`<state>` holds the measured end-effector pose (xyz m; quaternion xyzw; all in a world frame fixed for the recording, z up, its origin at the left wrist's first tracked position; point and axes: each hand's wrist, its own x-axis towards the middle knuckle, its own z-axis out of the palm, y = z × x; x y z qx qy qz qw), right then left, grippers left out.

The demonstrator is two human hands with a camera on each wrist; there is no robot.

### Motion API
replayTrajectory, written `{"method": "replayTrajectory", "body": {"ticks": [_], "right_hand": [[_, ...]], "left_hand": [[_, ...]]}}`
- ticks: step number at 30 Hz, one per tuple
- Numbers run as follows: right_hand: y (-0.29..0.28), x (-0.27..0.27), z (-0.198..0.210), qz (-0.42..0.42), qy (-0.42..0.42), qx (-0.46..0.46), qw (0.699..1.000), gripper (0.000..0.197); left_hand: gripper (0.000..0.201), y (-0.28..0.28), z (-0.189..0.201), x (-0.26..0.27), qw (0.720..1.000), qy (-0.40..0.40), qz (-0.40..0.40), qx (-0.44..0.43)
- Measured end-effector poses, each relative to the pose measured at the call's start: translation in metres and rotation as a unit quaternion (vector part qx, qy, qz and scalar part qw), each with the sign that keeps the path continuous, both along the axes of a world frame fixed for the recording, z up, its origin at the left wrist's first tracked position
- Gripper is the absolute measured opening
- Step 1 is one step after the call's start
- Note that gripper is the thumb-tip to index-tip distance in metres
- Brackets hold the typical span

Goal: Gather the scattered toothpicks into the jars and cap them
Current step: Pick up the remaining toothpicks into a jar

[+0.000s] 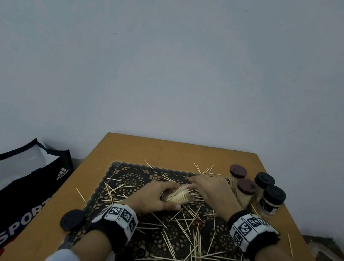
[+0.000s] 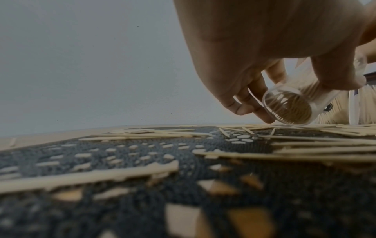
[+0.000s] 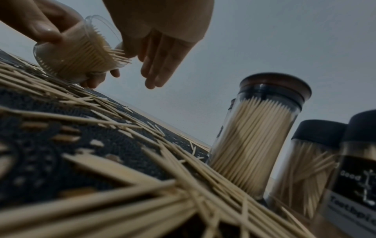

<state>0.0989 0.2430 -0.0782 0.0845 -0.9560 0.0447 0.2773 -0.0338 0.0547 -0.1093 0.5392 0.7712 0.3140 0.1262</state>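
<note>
Lace mat | left hand grip around jar, mouth hidden | right hand fingers straight

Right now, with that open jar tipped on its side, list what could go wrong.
1. The open jar lies nearly sideways in the left hand, with toothpick tips past its mouth; more tilt could spill them.
2. The right hand works close to four capped jars; a sideways sweep might topple one.
3. Loose toothpicks lie off the mat near the table edge and could get knocked off.
</note>
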Motion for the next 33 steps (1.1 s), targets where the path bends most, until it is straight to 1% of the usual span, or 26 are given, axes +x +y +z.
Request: {"method": "replayTrajectory", "body": {"ticks": [1,4,6,8,9,10,11,12,14,15,17,20,24,25,28,29,30,31,33], "right_hand": [[0.001,0.000,-0.002,0.011,0.001,0.004,1.000,0.016],[0.000,0.001,-0.001,0.020,-0.003,0.008,1.000,0.051],[-0.002,0.002,0.002,-0.004,0.000,0.002,1.000,0.061],[-0.004,0.002,0.004,-0.039,-0.003,0.005,0.999,0.058],[-0.004,0.002,0.005,-0.057,-0.017,0.013,0.998,0.051],[-0.005,0.002,0.005,-0.071,-0.043,0.020,0.996,0.042],[-0.004,0.002,0.003,-0.083,-0.090,0.024,0.992,0.039],[-0.004,0.002,0.001,-0.096,-0.156,0.029,0.983,0.047],[-0.005,0.000,-0.004,-0.111,-0.261,0.039,0.958,0.073],[-0.006,-0.001,-0.006,-0.112,-0.288,0.038,0.950,0.083],[-0.005,-0.002,-0.010,-0.111,-0.318,0.041,0.941,0.093],[-0.003,-0.004,-0.011,-0.093,-0.327,0.052,0.939,0.092],[0.000,-0.003,-0.009,-0.068,-0.344,0.012,0.936,0.088],[0.002,-0.003,-0.008,-0.064,-0.340,0.004,0.938,0.082],[0.007,-0.001,-0.004,-0.044,-0.314,-0.009,0.948,0.047],[0.009,-0.001,-0.002,-0.038,-0.305,-0.016,0.951,0.041],[0.010,0.000,-0.001,-0.035,-0.299,-0.025,0.953,0.043],[0.010,0.001,0.000,-0.038,-0.296,-0.036,0.954,0.051],[0.009,0.002,0.000,-0.064,-0.299,-0.037,0.951,0.078]], "left_hand": [[0.065,0.000,0.000,0.000,1.000,-0.002,0.001,0.000],[0.066,-0.001,0.001,0.001,1.000,-0.001,0.007,0.001],[0.059,-0.001,0.001,0.002,1.000,-0.001,0.030,0.004],[0.058,-0.001,0.002,0.002,0.998,0.007,0.062,0.006],[0.059,-0.001,0.002,0.001,0.997,0.008,0.076,0.012],[0.059,-0.001,0.002,0.000,0.996,0.003,0.089,0.023],[0.058,-0.001,0.002,0.000,0.994,-0.005,0.099,0.041],[0.057,-0.002,0.003,0.000,0.992,-0.013,0.111,0.059],[0.062,-0.002,0.004,0.000,0.988,-0.019,0.126,0.086],[0.064,-0.003,0.004,0.000,0.988,-0.018,0.128,0.090],[0.065,-0.002,0.003,0.001,0.988,-0.018,0.127,0.081],[0.063,-0.002,0.002,-0.001,0.989,-0.008,0.129,0.070],[0.059,-0.003,0.000,-0.004,0.988,0.019,0.140,0.064],[0.057,-0.003,0.000,-0.004,0.988,0.024,0.143,0.059],[0.055,-0.002,-0.001,-0.005,0.988,0.037,0.147,0.043],[0.056,-0.003,-0.001,-0.006,0.987,0.041,0.148,0.039],[0.056,-0.003,-0.001,-0.006,0.987,0.044,0.149,0.037],[0.057,-0.003,-0.002,-0.007,0.987,0.046,0.149,0.036],[0.059,-0.003,-0.002,-0.007,0.987,0.047,0.149,0.035]]}}
